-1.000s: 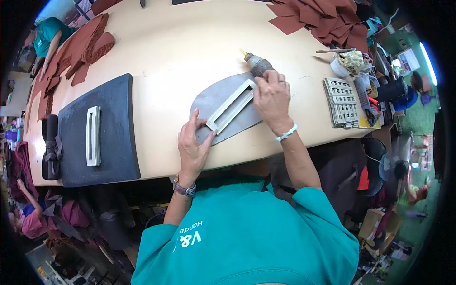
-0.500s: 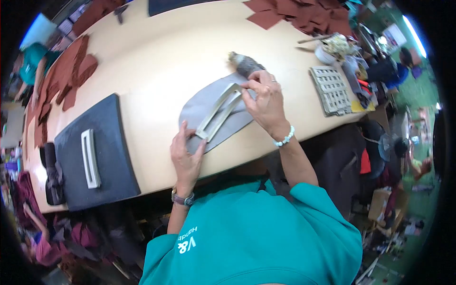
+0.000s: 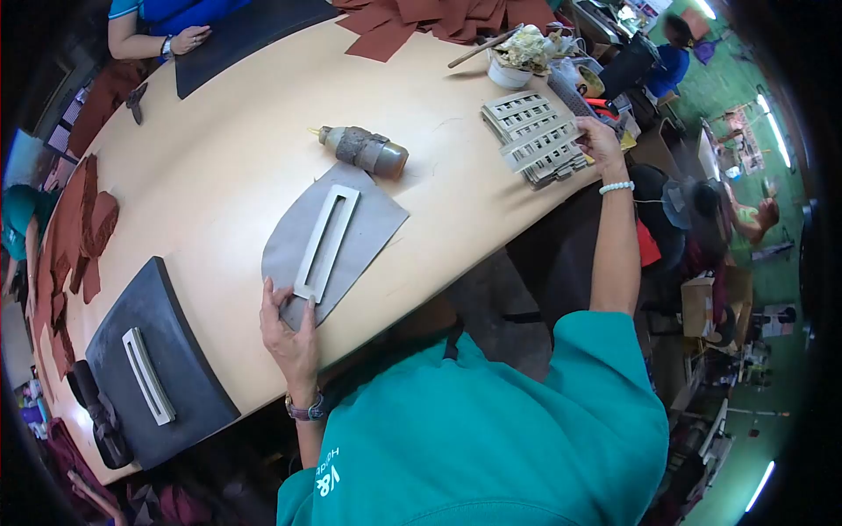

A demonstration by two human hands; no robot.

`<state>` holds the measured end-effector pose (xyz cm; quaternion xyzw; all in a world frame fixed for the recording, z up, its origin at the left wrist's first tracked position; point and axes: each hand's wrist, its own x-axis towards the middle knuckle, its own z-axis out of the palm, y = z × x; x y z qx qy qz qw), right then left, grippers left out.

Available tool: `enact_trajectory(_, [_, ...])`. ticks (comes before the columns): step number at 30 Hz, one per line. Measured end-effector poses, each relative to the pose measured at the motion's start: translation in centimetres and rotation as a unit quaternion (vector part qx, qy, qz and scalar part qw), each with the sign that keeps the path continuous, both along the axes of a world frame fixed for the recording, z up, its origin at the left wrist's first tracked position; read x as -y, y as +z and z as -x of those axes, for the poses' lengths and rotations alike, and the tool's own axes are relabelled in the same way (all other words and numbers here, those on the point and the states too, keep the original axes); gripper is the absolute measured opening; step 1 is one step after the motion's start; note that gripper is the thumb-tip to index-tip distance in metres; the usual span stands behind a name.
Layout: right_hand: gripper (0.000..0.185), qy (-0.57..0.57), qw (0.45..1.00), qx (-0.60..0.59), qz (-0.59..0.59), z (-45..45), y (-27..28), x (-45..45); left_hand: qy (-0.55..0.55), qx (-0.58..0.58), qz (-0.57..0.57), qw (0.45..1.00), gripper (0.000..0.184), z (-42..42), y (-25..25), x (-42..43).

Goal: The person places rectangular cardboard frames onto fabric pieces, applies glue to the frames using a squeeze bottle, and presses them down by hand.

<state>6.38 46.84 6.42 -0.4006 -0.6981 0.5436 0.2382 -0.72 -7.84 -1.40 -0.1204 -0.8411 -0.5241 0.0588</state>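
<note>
A pale slotted rectangular frame [image 3: 313, 248] lies on a grey leather-like sheet [image 3: 285, 228] with a rounded side. My left hand [image 3: 292, 346] holds the frame's near end between thumb and fingertips, against the sheet. Over at the right, my right hand [image 3: 602, 145] pinches the edge of a pale slotted panel [image 3: 545, 147], which sits tilted over a stack of similar slotted panels [image 3: 517, 110]. Beyond the grey sheet lies a wrapped squeeze bottle [image 3: 367, 151] with a yellow nozzle.
On the left, a dark board [image 3: 162, 351] carries another slotted frame [image 3: 147, 377]. Reddish-brown pieces [image 3: 74, 254] lie along the far left, more [image 3: 438, 17] at the back. A white tub [image 3: 510, 73] stands behind the panels. Another person's hand [image 3: 190, 39] rests by a black mat [image 3: 254, 39].
My right hand has left the frame and moved right to the stack, taking hold of a slotted panel. The frame now lies on the sheet, my left hand still at its near end.
</note>
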Motion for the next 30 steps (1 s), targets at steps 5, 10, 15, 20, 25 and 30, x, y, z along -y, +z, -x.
enact_trajectory(5, [0.011, -0.042, 0.996, 0.077, 0.02, -2.4, -1.5, -4.8, -0.001, 0.019, -0.003, 1.0, 0.063, -0.1, 0.4, -0.2])
enact_trajectory(10, [0.011, -0.076, 0.994, 0.066, 0.03, -2.7, -2.1, -5.4, -0.002, 0.023, -0.006, 1.0, 0.063, 0.0, 0.1, 0.0])
enact_trajectory(15, [0.015, -0.085, 0.989, 0.118, -0.024, -2.3, -2.1, -4.8, -0.001, 0.024, -0.015, 1.0, 0.063, -0.1, 0.2, 0.0])
enact_trajectory(20, [0.03, -0.049, 0.917, 0.28, -0.279, -2.2, -3.6, -6.4, -0.002, 0.019, -0.011, 1.0, 0.063, 0.0, 0.1, 0.1])
enact_trajectory(25, [0.028, -0.068, 0.873, 0.281, -0.394, -0.4, -0.6, 0.4, -0.003, 0.018, -0.018, 1.0, 0.062, -0.1, 0.1, -0.1])
enact_trajectory(30, [0.029, 0.11, 0.903, 0.03, -0.415, 4.8, -1.1, 10.3, 0.0, 0.008, -0.001, 1.0, 0.062, -0.1, 0.5, -0.2])
